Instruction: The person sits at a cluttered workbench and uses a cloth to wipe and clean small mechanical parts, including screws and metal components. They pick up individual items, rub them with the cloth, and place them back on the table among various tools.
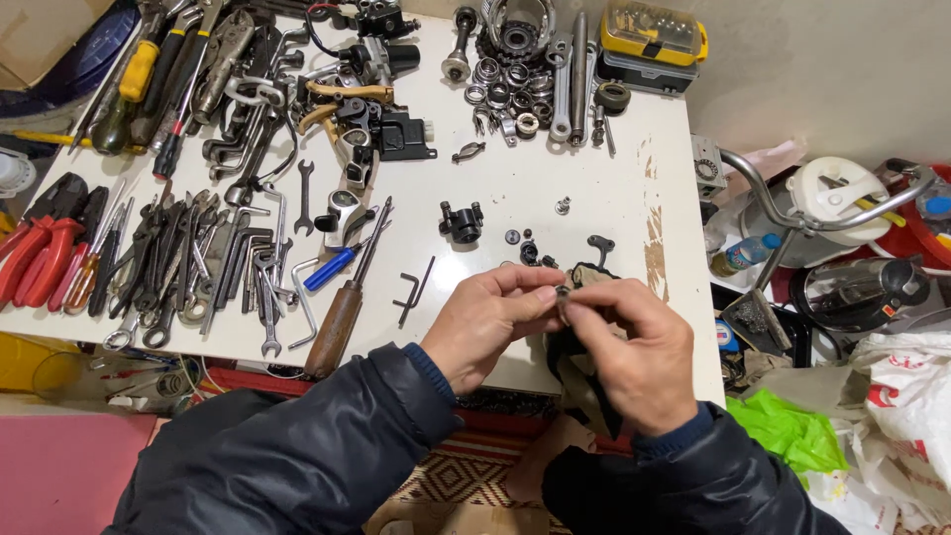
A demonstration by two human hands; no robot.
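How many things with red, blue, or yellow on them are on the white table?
Red-handled cutters: 1
Blue-handled screwdriver: 1
Yellow-lidded box: 1
Yellow-handled screwdriver: 1
Total: 4

Both hands, left hand and right hand, pinch a small dark part.

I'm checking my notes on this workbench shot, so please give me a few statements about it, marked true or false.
1. Both hands meet on a small dark metal part. True: the left hand and the right hand pinch it between their fingertips.
2. The yellow-lidded case sits at the near left corner of the white table. False: it is at the far right corner.
3. A wooden-handled tool lies left of the hands. True.
4. The red-handled pliers lie beside the yellow-lidded case. False: they are at the table's left edge.
5. Ring-shaped bearings are heaped at the far side of the table. True.
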